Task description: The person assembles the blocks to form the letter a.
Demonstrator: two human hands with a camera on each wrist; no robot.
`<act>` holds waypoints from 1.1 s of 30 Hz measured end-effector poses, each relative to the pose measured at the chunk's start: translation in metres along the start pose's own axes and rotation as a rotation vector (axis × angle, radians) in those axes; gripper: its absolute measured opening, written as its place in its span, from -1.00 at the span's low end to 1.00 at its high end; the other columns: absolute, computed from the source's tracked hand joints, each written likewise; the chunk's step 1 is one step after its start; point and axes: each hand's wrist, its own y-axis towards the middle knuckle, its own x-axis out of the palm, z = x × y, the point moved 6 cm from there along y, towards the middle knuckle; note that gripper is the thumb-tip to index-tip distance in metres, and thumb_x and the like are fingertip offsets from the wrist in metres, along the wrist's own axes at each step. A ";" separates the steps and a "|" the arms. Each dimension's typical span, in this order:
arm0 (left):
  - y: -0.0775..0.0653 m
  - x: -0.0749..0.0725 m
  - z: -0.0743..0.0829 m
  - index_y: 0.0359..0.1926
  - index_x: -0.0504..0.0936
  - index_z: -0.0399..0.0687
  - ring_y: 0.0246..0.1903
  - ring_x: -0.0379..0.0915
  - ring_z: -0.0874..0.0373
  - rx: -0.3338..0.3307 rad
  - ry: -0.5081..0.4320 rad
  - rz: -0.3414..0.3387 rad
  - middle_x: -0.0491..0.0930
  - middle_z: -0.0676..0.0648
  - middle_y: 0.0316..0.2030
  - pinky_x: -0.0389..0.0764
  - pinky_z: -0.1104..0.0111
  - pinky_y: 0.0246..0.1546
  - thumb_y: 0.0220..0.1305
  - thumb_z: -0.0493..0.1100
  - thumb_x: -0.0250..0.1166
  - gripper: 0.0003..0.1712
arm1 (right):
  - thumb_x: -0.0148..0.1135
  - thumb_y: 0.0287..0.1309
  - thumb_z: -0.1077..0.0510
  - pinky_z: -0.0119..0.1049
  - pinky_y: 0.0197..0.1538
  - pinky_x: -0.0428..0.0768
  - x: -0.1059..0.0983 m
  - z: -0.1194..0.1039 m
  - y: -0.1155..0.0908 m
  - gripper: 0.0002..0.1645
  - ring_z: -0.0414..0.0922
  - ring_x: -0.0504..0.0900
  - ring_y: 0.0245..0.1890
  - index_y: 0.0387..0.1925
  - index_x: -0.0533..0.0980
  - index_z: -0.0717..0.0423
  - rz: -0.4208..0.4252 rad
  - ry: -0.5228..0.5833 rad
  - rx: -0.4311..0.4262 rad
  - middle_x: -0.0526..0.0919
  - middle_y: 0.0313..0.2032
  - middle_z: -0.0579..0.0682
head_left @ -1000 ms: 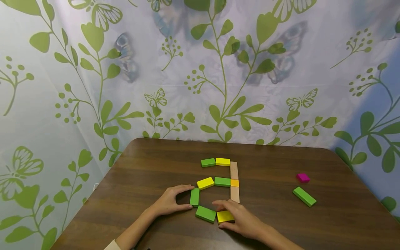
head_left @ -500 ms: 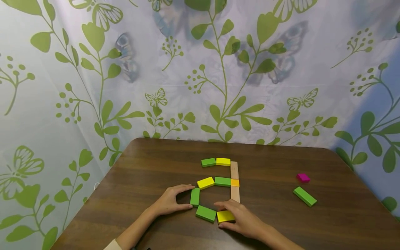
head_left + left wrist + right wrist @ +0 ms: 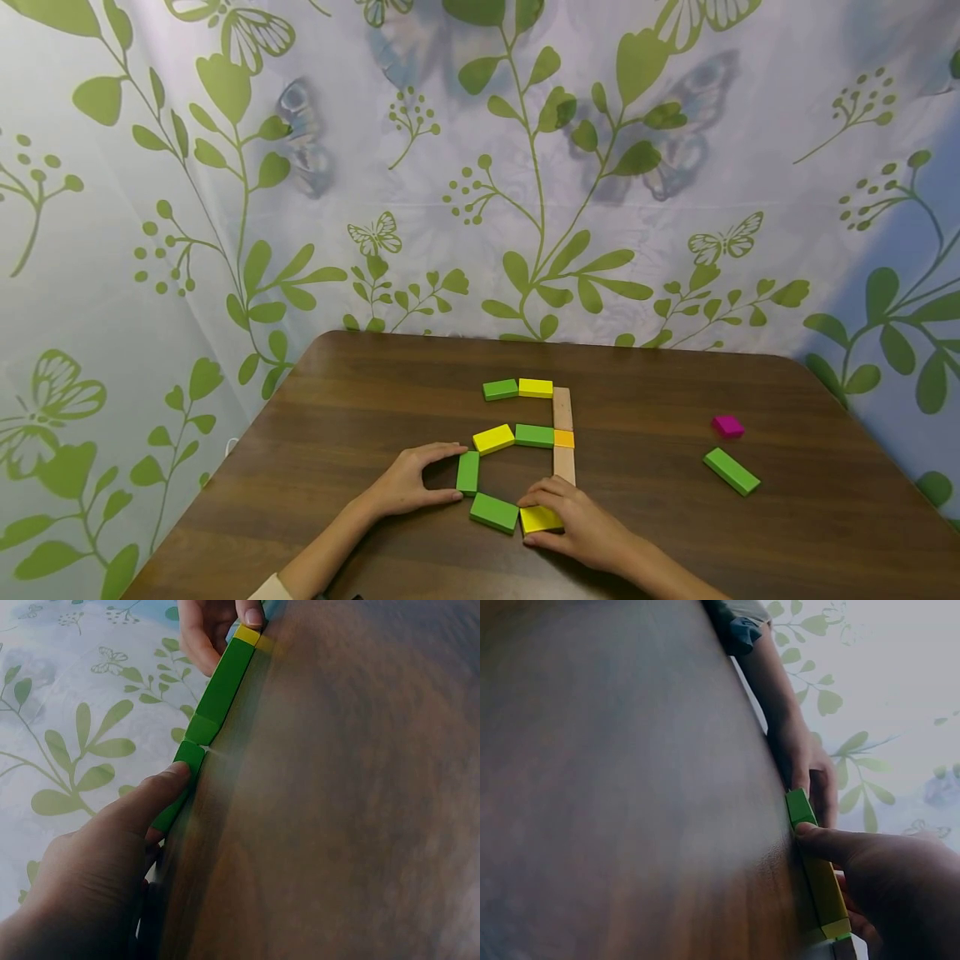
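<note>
Green, yellow, orange and plain wooden blocks lie end to end in a bent line on the brown table. In the head view, my left hand [image 3: 408, 482] holds an upright-lying green block [image 3: 467, 473] at the line's left side, thumb near one end and index finger near the other. My right hand [image 3: 573, 521] grips a yellow block [image 3: 538, 520] at the bottom, thumb on its near side and fingers on its far side. Between these two lies another green block [image 3: 494, 512], its right end touching or nearly touching the yellow one. The right hand covers the yellow block's right end.
Farther back lie a yellow block [image 3: 493, 439], a green block [image 3: 534, 436], an orange block [image 3: 563, 439] and two wooden blocks, one of them the upper wooden block [image 3: 562, 408]. A loose green block [image 3: 731, 472] and a magenta block [image 3: 727, 427] sit to the right. A leaf-printed curtain [image 3: 480, 208] hangs behind the table [image 3: 645, 400].
My right hand's index finger has come in from above the yellow block to its far edge, so the fingers are closer around it. The left hand and the blocks stay put.
</note>
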 end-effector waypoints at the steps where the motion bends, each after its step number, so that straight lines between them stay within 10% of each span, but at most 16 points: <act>1: 0.000 0.000 0.000 0.23 0.43 0.04 0.16 0.30 0.11 -0.001 -0.001 0.000 0.42 -0.02 0.16 0.39 0.08 0.08 0.07 0.22 0.30 -0.28 | 0.25 0.10 -0.13 -0.35 -0.11 0.53 0.000 0.000 0.000 -0.61 -0.30 0.42 -0.13 -0.09 0.54 -0.06 0.003 0.001 -0.003 0.45 -0.12 -0.27; 33: 0.000 -0.001 0.002 0.24 0.41 0.04 0.16 0.31 0.11 0.005 0.009 -0.001 0.42 -0.01 0.16 0.39 0.08 0.08 0.10 0.19 0.29 -0.29 | 0.29 0.05 -0.12 -0.40 -0.14 0.51 0.002 -0.001 0.001 -0.61 -0.35 0.41 -0.17 -0.10 0.56 -0.08 0.044 0.004 -0.029 0.45 -0.16 -0.30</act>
